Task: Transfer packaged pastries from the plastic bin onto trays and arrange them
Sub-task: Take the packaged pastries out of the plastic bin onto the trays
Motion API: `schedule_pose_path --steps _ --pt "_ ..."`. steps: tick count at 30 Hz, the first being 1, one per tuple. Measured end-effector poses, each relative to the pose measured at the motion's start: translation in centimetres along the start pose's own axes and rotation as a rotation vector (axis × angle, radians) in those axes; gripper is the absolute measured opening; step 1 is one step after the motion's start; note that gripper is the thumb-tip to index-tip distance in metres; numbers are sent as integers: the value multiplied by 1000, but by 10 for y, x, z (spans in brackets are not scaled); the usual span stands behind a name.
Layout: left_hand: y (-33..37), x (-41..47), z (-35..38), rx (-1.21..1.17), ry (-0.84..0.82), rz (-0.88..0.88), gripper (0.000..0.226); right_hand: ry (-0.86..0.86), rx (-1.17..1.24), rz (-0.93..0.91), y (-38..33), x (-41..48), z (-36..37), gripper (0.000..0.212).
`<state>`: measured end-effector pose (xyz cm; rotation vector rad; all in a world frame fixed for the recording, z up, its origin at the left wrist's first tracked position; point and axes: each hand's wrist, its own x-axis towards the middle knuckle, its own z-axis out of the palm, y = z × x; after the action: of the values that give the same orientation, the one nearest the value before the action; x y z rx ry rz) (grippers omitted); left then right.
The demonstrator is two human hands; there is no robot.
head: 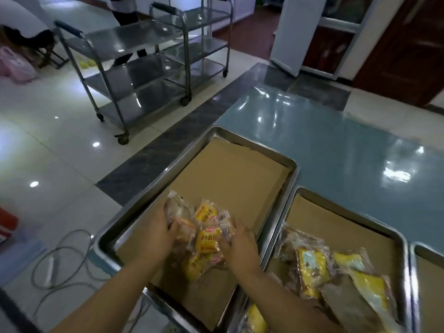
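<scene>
A heap of packaged pastries (204, 234) in clear and yellow wrappers lies on the cardboard-lined left metal tray (134, 207). My left hand (159, 227) grips the heap from its left side, fingers curled round the packs. My right hand (241, 247) holds the heap from its right side. A second metal tray (360, 224) to the right carries several more packaged pastries (336, 275). The plastic bin is out of view.
The trays sit on a blue-green glossy table (336, 145). A third tray's edge (415, 251) shows at far right. Two steel trolleys (134, 68) stand on the tiled floor beyond. A grey cable (60, 251) coils on the floor at left. A person's legs (125, 13) appear behind the trolleys.
</scene>
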<state>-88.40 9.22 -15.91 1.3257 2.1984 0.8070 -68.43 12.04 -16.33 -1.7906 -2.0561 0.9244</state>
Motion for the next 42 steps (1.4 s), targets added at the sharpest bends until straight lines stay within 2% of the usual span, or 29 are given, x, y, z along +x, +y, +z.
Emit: schedule_pose_path --steps 3,5,8,12,16,23,28,34,42 --pt "-23 16 -3 105 -148 45 55 -9 -161 63 -5 3 6 64" --pt "-35 27 -4 224 -169 133 54 -38 -197 109 -8 3 11 63" --pt "-41 40 -9 237 -252 206 54 -52 -212 172 -13 3 16 60" --pt "-34 48 -19 319 -288 342 44 70 -215 226 -22 -4 15 54" --pt "2 43 -19 366 -256 580 47 225 -169 246 -29 -22 2 50" --pt "90 3 22 193 -422 874 45 348 -95 302 -12 -71 -40 51" --pt "152 -59 54 101 -554 1050 42 441 -46 379 29 -132 -77 30" --pt "227 -165 101 50 -663 1186 42 556 -23 471 99 -237 -135 30" --pt "333 -331 162 -85 -705 1348 36 661 -180 613 202 -390 -240 27"
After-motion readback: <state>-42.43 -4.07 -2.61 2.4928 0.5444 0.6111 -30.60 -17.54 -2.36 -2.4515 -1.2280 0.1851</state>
